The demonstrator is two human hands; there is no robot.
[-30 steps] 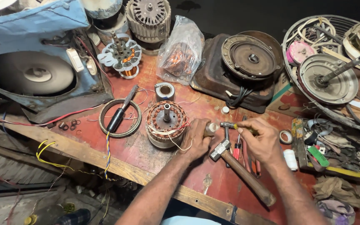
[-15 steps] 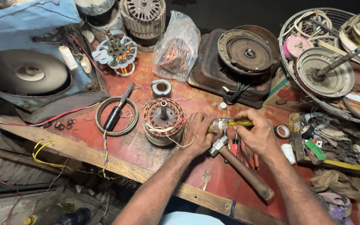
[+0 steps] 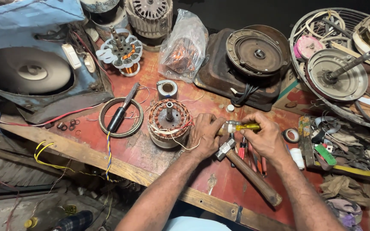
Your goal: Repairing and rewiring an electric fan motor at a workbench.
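Right hand (image 3: 267, 136) fingers closed around a yellow-handled screwdriver (image 3: 241, 127), its long axis level, tip pointing left. Left hand (image 3: 205, 136) fingers closed on that tip end, just right of the wound stator (image 3: 168, 122) near the desk's front edge. A hammer (image 3: 247, 170) lies beneath both hands, handle running toward the right front corner.

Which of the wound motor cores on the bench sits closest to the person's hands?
The copper-wound stator with the upright shaft, right beside the left hand; the white-formed one stands farther back.
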